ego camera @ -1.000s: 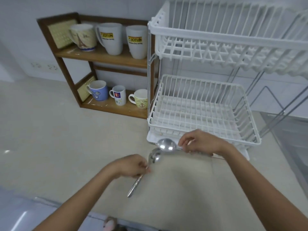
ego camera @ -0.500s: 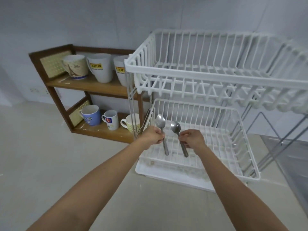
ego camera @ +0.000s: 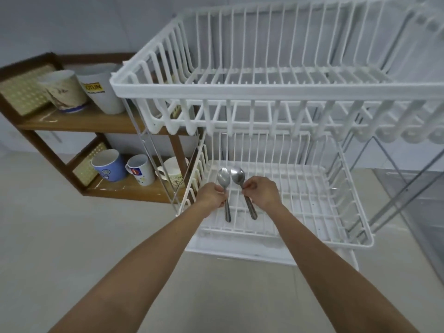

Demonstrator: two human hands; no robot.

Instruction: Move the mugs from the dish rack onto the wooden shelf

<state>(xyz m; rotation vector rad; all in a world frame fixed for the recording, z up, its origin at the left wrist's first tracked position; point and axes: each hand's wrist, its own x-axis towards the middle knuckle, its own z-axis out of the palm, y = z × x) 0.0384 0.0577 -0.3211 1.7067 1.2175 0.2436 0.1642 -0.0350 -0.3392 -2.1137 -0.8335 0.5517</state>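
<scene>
The white two-tier dish rack [ego camera: 240, 90] is standing on the counter [ego camera: 60, 236] with both baskets bare of dishes; only two spoons are hovering over the lower basket [ego camera: 312, 207]. The left hand [ego camera: 212, 195] is pinching one spoon [ego camera: 224, 186] by its neck, bowl up and handle hanging down, and the right hand [ego camera: 260, 192] is gripping the second spoon [ego camera: 240, 181] the same way, the two bowls nearly touching.

The mugs are all sitting on the wooden shelf [ego camera: 79, 121], just left of the rack. On the top board two are showing clearly, a patterned mug [ego camera: 63, 91] and a white mug with a yellow label [ego camera: 101, 92]; anything further right is hiding behind the rack. On the bottom board three are standing in a row: a blue mug [ego camera: 109, 165], a small white mug [ego camera: 140, 169] and a cream mug [ego camera: 173, 171] partly behind the rack's leg.

Compared with half a second ago, the hands and spoons are sitting deeper over the lower basket and closer together, and the camera is leaning nearer the rack.
</scene>
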